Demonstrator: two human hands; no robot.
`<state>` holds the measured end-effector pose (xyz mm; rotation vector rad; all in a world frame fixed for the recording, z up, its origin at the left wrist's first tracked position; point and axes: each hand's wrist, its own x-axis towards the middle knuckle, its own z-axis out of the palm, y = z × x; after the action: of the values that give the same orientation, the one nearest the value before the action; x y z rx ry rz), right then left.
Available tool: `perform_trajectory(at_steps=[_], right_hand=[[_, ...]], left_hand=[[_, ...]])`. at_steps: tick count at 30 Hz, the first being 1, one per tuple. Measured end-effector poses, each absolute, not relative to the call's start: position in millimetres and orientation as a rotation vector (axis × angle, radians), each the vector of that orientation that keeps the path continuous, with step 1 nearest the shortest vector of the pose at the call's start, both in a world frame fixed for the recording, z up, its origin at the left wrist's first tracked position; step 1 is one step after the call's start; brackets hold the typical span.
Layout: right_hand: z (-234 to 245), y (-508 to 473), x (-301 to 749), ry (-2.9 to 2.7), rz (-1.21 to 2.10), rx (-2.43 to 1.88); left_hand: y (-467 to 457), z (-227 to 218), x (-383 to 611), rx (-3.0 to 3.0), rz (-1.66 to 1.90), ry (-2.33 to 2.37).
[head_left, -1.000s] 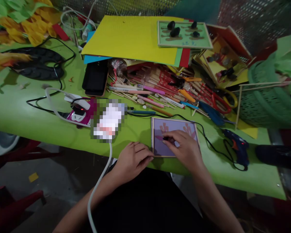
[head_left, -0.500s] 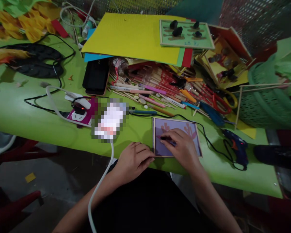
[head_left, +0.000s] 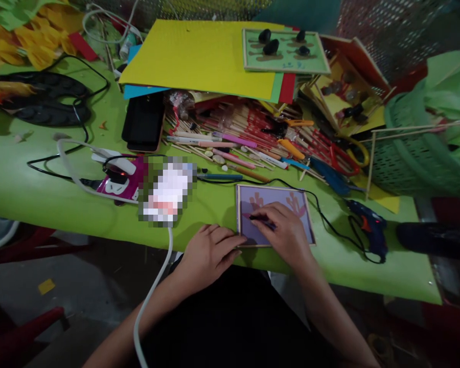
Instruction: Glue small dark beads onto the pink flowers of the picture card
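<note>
A small purple picture panel point(head_left: 258, 236) with a thin wooden frame lies flat at the front edge of the table. Brown plant-like shapes point(head_left: 293, 200) show on its upper part, and a pinkish one sits at the left. Over the panel, my right hand point(head_left: 287, 230) pinches a small black stick-like object point(head_left: 253, 217), its tip close to the pinkish shape. The kind of object is too small to tell. My left hand point(head_left: 210, 253) lies with fingers stretched out, fingertips at the panel's lower left corner. My right hand hides the panel's lower right part.
A blue glue gun point(head_left: 370, 227) lies to the right, its black cable passing behind the panel. Sticks and pens point(head_left: 230, 143) are heaped behind, below yellow sheets point(head_left: 199, 56). A lit phone point(head_left: 168, 191), a purple power strip point(head_left: 128, 184) and a green basket point(head_left: 406, 158) stand around.
The whole view has shifted slightly, so things appear a little further left. Both hands keep nearly the same pose, with the black object still in my right fingers over the panel.
</note>
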<state>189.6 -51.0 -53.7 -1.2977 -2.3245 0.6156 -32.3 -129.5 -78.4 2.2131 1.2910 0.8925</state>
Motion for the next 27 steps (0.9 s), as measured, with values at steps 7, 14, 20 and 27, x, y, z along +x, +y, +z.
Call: perform_trajectory(at_steps=[7, 14, 20, 27], right_hand=[[-41, -45, 218, -2.182, 0.634, -1.31], [-47, -47, 217, -2.242, 0.762, -1.306], [-49, -45, 212, -2.292, 0.749, -1.283], [-45, -48, 216, -2.29, 0.757, -1.314]], left_hand=[[-130, -79, -31, 2.238, 0.784, 1.312], [-129, -78, -31, 2.231, 0.775, 1.311], [-130, -79, -31, 2.241, 0.787, 1.315], [-129, -79, -31, 2.234, 0.782, 1.318]])
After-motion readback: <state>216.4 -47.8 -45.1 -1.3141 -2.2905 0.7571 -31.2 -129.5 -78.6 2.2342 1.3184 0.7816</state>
